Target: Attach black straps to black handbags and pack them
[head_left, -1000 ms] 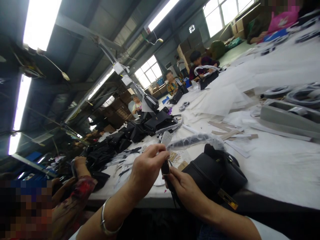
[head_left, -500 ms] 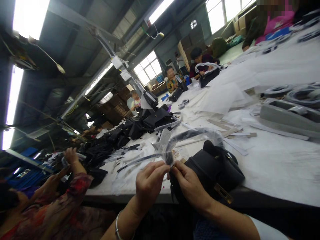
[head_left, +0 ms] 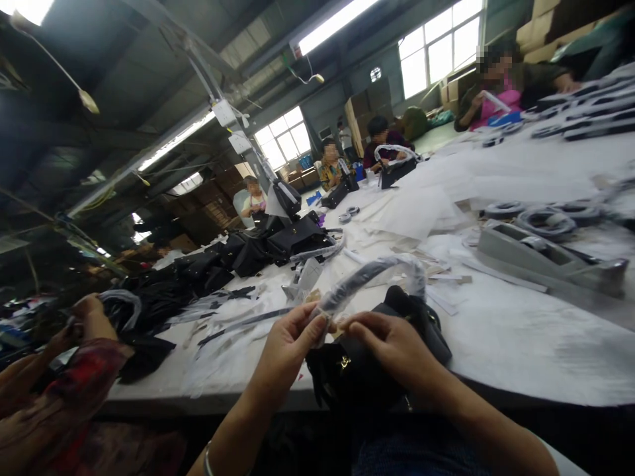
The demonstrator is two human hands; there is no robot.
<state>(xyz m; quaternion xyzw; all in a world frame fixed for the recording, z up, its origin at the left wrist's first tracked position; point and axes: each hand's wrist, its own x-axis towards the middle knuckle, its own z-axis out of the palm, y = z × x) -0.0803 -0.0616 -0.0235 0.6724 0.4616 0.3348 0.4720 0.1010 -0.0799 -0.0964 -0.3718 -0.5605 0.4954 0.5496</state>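
A black handbag (head_left: 331, 373) with a gold-coloured clasp lies at the table's near edge, in front of me. Its arched handle (head_left: 370, 274) is wrapped in clear plastic and stands up above the bag. My left hand (head_left: 295, 337) pinches the near end of this wrapped handle between thumb and fingers. Just to its right, my right hand (head_left: 391, 340) is over the bag's top, thumb and fingertips pressed together close to the handle's end. Whatever is between those right fingertips is too small to make out. Part of the bag is hidden behind my right hand.
A grey tape dispenser (head_left: 540, 258) stands at right, with tape rolls (head_left: 546, 221) behind it. Black bags (head_left: 297, 238) are piled toward the back left. White sheets (head_left: 411, 208) and strips cover the table (head_left: 540, 350). A co-worker's patterned sleeve (head_left: 94, 370) is close on my left.
My view has swung to the right. My left hand has come up onto the wrapped handle end, and my right hand has shifted over the bag's top. The bag appears turned, showing a different gold fitting.
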